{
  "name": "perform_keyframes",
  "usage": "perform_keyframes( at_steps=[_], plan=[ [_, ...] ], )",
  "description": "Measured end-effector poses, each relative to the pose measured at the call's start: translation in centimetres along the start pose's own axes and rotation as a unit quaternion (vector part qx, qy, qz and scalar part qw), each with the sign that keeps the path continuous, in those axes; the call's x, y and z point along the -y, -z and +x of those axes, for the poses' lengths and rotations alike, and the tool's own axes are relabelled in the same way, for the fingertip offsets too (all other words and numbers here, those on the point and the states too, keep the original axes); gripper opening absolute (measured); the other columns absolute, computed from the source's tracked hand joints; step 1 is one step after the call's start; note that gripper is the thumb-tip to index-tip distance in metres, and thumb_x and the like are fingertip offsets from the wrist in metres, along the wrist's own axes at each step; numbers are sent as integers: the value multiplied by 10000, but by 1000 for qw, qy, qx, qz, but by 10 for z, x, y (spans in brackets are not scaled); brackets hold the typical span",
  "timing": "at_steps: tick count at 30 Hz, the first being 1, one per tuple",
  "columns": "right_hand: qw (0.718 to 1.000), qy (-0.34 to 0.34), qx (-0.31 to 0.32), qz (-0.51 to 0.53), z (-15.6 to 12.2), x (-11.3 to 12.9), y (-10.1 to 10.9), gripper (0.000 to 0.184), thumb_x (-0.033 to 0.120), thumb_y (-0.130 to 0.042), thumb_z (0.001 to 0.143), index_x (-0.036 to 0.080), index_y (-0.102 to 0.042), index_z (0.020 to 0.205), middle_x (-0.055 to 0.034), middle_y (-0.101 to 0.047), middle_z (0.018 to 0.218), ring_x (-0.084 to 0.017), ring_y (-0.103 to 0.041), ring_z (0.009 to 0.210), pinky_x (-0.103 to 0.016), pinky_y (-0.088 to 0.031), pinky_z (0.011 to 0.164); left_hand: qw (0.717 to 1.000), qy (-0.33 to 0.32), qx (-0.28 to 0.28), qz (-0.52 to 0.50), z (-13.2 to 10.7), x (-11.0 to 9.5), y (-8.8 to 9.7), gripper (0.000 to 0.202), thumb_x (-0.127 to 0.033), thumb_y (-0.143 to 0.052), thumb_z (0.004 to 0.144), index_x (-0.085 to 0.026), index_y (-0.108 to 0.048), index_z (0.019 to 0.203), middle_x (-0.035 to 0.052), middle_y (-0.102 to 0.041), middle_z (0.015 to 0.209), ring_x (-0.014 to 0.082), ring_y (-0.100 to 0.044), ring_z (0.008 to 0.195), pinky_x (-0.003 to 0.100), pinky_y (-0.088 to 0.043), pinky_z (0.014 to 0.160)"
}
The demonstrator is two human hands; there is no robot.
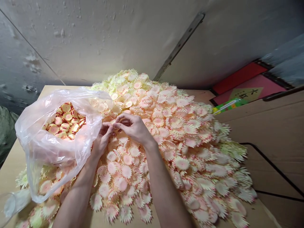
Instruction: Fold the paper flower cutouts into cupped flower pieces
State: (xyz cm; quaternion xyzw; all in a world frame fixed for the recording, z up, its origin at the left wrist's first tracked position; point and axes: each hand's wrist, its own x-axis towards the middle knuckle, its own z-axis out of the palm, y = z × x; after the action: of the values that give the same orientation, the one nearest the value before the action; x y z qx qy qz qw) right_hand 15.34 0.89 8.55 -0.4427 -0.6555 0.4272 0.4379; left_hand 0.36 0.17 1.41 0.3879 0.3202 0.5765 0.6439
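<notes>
A big heap of pale pink and cream paper flowers covers the table. My left hand and my right hand meet over the heap, fingertips pinched together on a small flower piece between them. Just left of my hands lies a clear plastic bag, its mouth open, holding smaller red-and-yellow paper flowers. My left wrist touches the bag's edge.
The table is light wood and stands against a grey wall. At the right are cardboard sheets, a red and pink box and a green packet. A metal strip runs up the wall.
</notes>
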Motion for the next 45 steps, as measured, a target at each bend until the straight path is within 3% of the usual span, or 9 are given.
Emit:
perform_keyframes(
  at_steps=[9,16,21,26,29,32,37,41,45],
  plan=[
    [987,83,-29,-137,5,-5,0,277,439,-566,959,184,-658,898,-54,-724,863,-172,-690,780,-287,-542,723,1000,-8,-3,20,1,-3,-3,342,-468,-799,745,-197,-605,822,-33,-555,792,97,-490,706,219,-433,699],
    [951,104,-238,-168,13,-16,-19,302,469,-504,979,198,-587,876,-85,-715,859,-190,-695,756,-304,-563,674,1000,-13,0,-3,0,-1,-2,313,-433,-802,758,-200,-605,827,-37,-547,777,90,-491,702,207,-429,693],
    [908,44,-403,-109,15,-19,5,363,525,-472,968,183,-592,957,-105,-718,932,-193,-703,711,-284,-565,521,1000,-13,21,15,-3,2,0,294,-427,-808,753,-189,-644,805,-24,-580,760,87,-516,686,207,-437,672],
    [918,101,-339,-180,6,-2,23,446,451,-465,993,220,-513,1371,-139,-691,1257,-233,-703,1047,-363,-601,779,1000,-4,19,18,-1,-2,-3,370,-322,-817,757,-245,-704,1100,3,-666,910,114,-605,840,228,-477,774],
    [929,74,-320,-171,-2,18,23,451,447,-349,1037,242,-522,1399,-83,-781,959,-196,-731,769,-387,-596,767,1000,7,20,6,-1,-5,-4,457,-273,-795,781,-285,-666,1219,25,-695,1060,146,-629,986,251,-488,835],
    [939,65,-306,-142,-16,38,27,574,539,-249,1040,208,-675,1237,-73,-770,808,-207,-741,784,-429,-562,880,1000,8,19,-2,-1,-7,-4,435,-273,-781,794,-285,-670,1214,48,-701,1143,173,-634,1038,253,-499,788],
    [979,-16,-155,-132,-60,62,39,835,688,-94,980,201,-769,1043,-85,-771,795,-230,-734,850,-406,-556,827,999,13,30,-21,-2,-12,-8,471,-286,-783,794,-277,-652,1247,58,-738,1113,35,-503,513,211,-423,514],
    [980,-121,-66,-144,-110,67,35,445,544,-545,950,185,-754,791,-63,-759,783,-198,-718,784,-314,-549,747,998,28,56,-21,-4,-19,-10,552,-332,-736,839,-287,-568,1362,84,-762,1098,-21,-273,344,201,-320,391],
    [969,-231,80,-26,-156,58,18,304,433,-575,959,195,-754,1019,-57,-775,859,-169,-735,742,-259,-568,662,994,54,92,-20,-6,-24,-7,629,-358,-705,860,-307,-479,1446,96,-770,1088,-31,-241,309,185,-249,337]
  ],
)
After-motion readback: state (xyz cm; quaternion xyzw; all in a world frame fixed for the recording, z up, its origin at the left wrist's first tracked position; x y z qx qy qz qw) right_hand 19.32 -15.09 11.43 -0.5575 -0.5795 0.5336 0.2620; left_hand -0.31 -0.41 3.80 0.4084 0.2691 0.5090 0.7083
